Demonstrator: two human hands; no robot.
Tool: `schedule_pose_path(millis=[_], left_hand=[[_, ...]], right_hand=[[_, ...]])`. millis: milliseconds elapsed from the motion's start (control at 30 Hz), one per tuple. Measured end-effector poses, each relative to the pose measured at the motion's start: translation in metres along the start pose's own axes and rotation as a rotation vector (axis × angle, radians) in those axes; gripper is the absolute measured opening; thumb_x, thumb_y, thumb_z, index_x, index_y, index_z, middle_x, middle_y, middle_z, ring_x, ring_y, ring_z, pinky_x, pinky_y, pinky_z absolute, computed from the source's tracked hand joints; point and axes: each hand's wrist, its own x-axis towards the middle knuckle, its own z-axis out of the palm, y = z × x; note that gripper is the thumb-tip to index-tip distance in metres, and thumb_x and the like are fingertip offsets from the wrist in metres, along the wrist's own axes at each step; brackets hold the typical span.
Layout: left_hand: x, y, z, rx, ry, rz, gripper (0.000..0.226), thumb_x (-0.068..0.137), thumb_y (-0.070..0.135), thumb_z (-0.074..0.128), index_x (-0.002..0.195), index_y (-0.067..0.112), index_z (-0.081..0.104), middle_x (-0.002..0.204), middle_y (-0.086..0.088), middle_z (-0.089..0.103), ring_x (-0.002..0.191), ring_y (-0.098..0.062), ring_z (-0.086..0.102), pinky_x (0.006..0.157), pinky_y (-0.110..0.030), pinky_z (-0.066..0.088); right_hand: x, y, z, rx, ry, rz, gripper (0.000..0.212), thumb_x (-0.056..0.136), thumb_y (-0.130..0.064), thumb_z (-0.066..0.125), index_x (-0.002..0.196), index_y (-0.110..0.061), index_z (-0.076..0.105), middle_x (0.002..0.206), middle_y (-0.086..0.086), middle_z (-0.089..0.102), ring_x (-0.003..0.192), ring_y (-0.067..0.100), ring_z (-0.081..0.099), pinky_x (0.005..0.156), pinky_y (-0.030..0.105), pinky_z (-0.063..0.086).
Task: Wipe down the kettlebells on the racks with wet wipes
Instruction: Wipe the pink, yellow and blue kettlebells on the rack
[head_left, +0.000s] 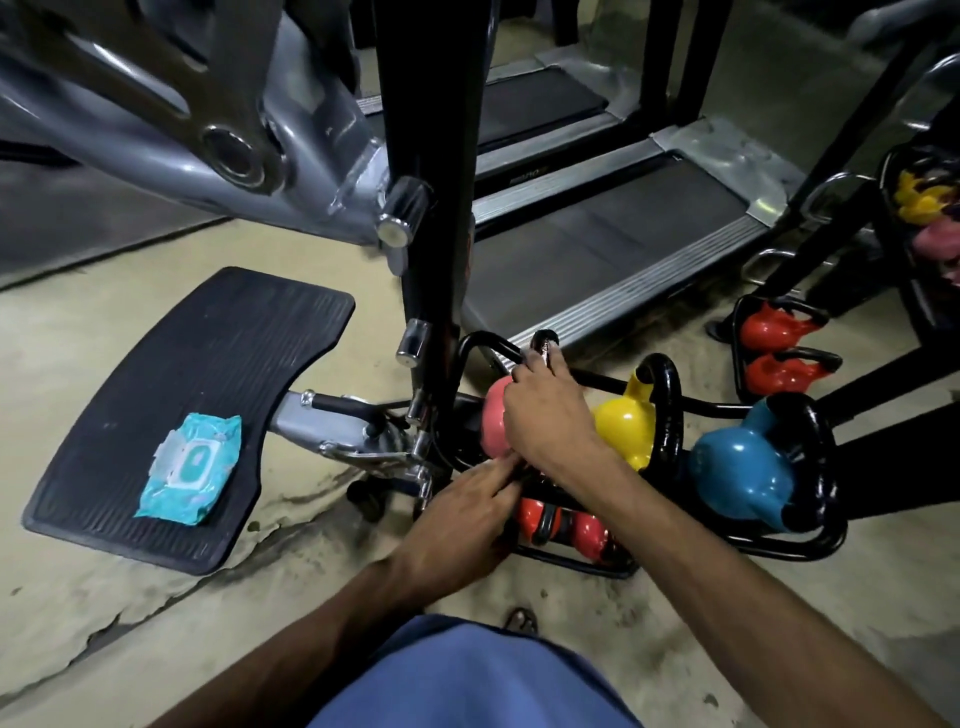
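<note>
I am seeing one teal wet wipes pack (189, 470) lying on a black mat (130, 415). The left hand (462, 512) is reaching, fingers straight, to the base of the pink kettlebell (493, 426), and the right hand (550, 415) is gripping its handle. The near rack (670, 410) is holding five: that pink kettlebell, one yellow kettlebell (623, 426), one blue kettlebell (737, 467) and two lower red kettlebells (587, 530); the second rack (735, 338) is holding two red ones.

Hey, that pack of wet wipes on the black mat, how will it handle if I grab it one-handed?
The wet wipes pack looks soft and crinkled, so it will likely sag in a grip. Lying flat on the mat, it should not roll. Its film wrap may be slick.
</note>
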Motion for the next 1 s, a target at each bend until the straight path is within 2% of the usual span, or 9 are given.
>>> schedule_pose_path(millis=[67,200,300,433,567,633,733,867,1000], left_hand=[[0.000,-0.001,-0.004,0.004,0.014,0.013,0.080,0.074,0.019,0.077,0.147,0.004,0.049,0.158,-0.016,0.043,0.144,-0.026,0.041,0.121,-0.023,0.017],[0.001,-0.007,-0.005,-0.019,0.003,0.049,0.073,0.080,0.020,0.074,0.146,0.004,0.049,0.157,-0.015,0.042,0.148,-0.025,0.038,0.124,-0.028,0.025],[0.002,-0.009,-0.007,-0.046,0.010,0.083,0.075,0.081,0.018,0.075,0.149,0.006,0.046,0.162,-0.011,0.037,0.150,-0.021,0.032,0.125,-0.027,0.023],[0.002,-0.014,-0.011,-0.051,0.002,0.096,0.084,0.085,0.020,0.073,0.158,0.012,0.035,0.170,-0.005,0.022,0.154,-0.016,0.024,0.125,-0.023,0.020],[0.003,-0.016,-0.013,-0.042,-0.049,0.112,0.088,0.086,0.018,0.070,0.162,0.015,0.026,0.173,0.002,0.007,0.155,-0.014,0.022,0.120,-0.013,0.008],[0.002,-0.016,-0.013,-0.045,-0.057,0.112,0.087,0.087,0.019,0.068,0.162,0.015,0.025,0.173,0.002,0.004,0.155,-0.014,0.021,0.119,-0.011,0.004],[0.002,-0.015,-0.014,-0.041,-0.040,0.131,0.085,0.092,0.021,0.066,0.164,0.017,0.020,0.173,0.005,-0.003,0.156,-0.013,0.017,0.118,-0.011,0.002],[0.001,-0.020,-0.011,-0.038,-0.045,0.154,0.096,0.088,0.018,0.071,0.165,0.019,0.015,0.173,0.004,-0.003,0.158,-0.013,0.011,0.126,-0.023,0.014],[0.000,-0.021,-0.004,0.032,-0.051,0.148,0.104,0.085,0.020,0.076,0.165,0.018,0.009,0.173,0.003,-0.010,0.159,-0.011,-0.002,0.128,-0.029,0.011]], right_hand=[[-0.001,-0.001,-0.006,0.032,-0.013,0.027,0.037,0.089,-0.025,0.058,0.120,-0.010,0.072,0.133,0.010,0.063,0.147,0.031,0.035,0.126,0.051,0.014],[-0.021,-0.002,0.015,0.328,0.517,0.153,0.019,0.083,-0.008,0.069,0.101,-0.009,0.077,0.116,0.007,0.073,0.127,0.026,0.059,0.114,0.035,0.041],[-0.037,-0.018,0.022,0.656,0.663,0.352,0.017,0.092,-0.013,0.069,0.108,-0.015,0.074,0.127,-0.001,0.068,0.125,0.016,0.058,0.100,0.027,0.049],[-0.037,-0.027,0.021,0.997,0.805,0.708,0.007,0.094,-0.019,0.070,0.098,-0.016,0.067,0.098,-0.004,0.068,0.085,0.008,0.063,0.075,0.017,0.048],[-0.025,-0.020,0.022,1.810,0.580,1.045,0.014,0.096,-0.013,0.059,0.086,-0.014,0.067,0.073,-0.002,0.069,0.065,0.012,0.063,0.061,0.026,0.050],[-0.016,-0.008,0.019,2.277,0.302,1.036,0.028,0.096,-0.007,0.052,0.080,-0.005,0.076,0.072,0.009,0.074,0.060,0.019,0.069,0.060,0.029,0.058],[-0.009,0.009,0.018,2.588,0.094,0.927,0.048,0.100,-0.006,0.039,0.075,0.001,0.079,0.075,0.019,0.076,0.066,0.025,0.076,0.069,0.038,0.063],[-0.008,0.005,0.019,2.496,0.220,0.969,0.027,0.097,-0.007,0.048,0.092,0.002,0.074,0.078,0.016,0.075,0.068,0.024,0.073,0.073,0.035,0.062],[-0.015,-0.005,0.030,1.574,0.689,0.908,0.004,0.089,-0.022,0.073,0.089,-0.018,0.073,0.090,-0.002,0.075,0.084,0.015,0.070,0.082,0.034,0.057]])
